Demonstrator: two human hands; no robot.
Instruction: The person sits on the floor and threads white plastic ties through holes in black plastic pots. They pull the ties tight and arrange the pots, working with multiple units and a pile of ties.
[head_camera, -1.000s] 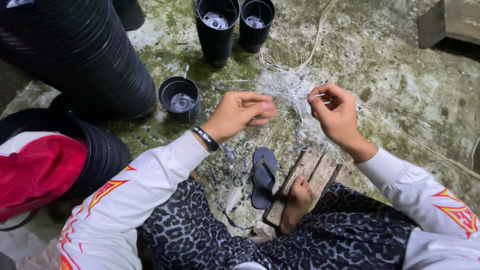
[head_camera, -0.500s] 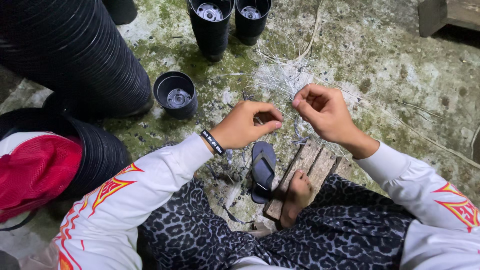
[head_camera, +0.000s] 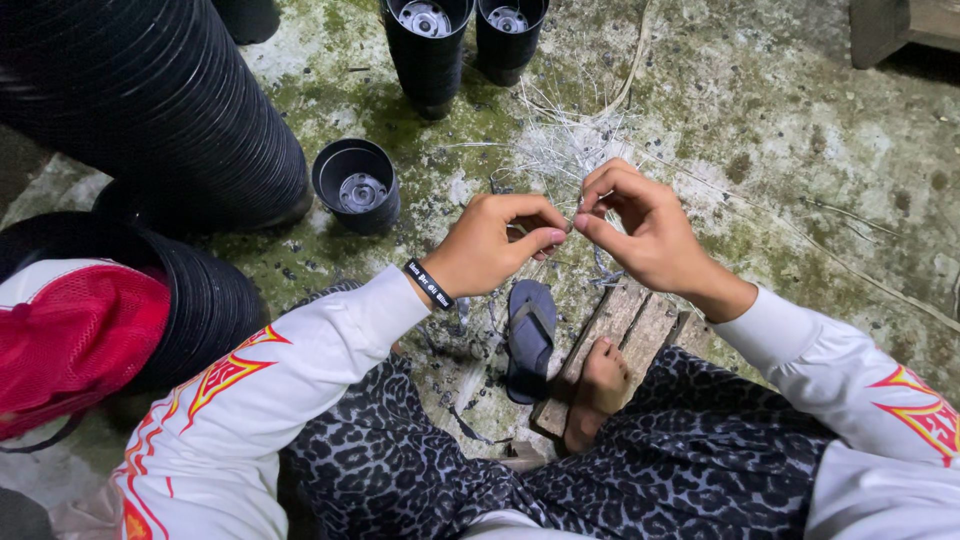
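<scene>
Both hands meet above the mossy floor (head_camera: 800, 150): left hand (head_camera: 495, 245) and right hand (head_camera: 635, 225) each pinch a thin pale strand (head_camera: 572, 226), barely visible between fingertips. Behind lies a tangled strand pile (head_camera: 565, 150). 2 black pots (head_camera: 430, 45) are cut off at top.

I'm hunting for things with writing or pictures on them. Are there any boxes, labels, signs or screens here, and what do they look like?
No boxes, signs or screens show.
Wristband: on the left hand wrist, a narrow black band with small white print.
Sleeve prints: on the white sleeves, red and yellow flame shapes.
The left hand and right hand pinch thin pale strands between them, above the mossy floor.
</scene>
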